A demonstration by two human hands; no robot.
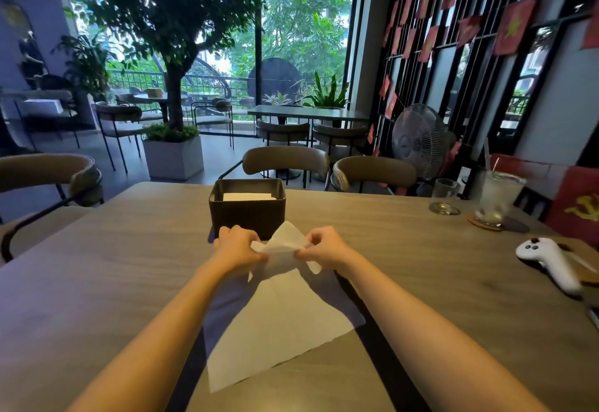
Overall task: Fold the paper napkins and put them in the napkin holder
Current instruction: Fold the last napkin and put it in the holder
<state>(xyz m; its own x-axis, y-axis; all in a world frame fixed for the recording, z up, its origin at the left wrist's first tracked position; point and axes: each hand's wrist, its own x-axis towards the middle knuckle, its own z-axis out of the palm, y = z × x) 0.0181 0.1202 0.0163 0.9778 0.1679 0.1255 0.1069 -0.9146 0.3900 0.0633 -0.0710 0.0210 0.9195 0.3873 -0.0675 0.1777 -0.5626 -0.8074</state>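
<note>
From the head camera we see a wood-grain tabletop with both our bare forearms reaching forward over it. Our left hand and right hand meet just in front of the napkin holder, a dark box with an open top. Each grip is pressed together, pinching the far end of a white paper napkin: the left pinches one lifted corner, the right the other, and the raised part stands up between them as a small peak. The rest of the napkin lies flat on the tabletop between our forearms, its near corner pointing toward us, partly over a dark strip running along the surface. Inside the holder we make out white folded napkins lying low. Well apart on the right stand a glass with a straw on a coaster, a smaller glass, and a white controller.
</note>
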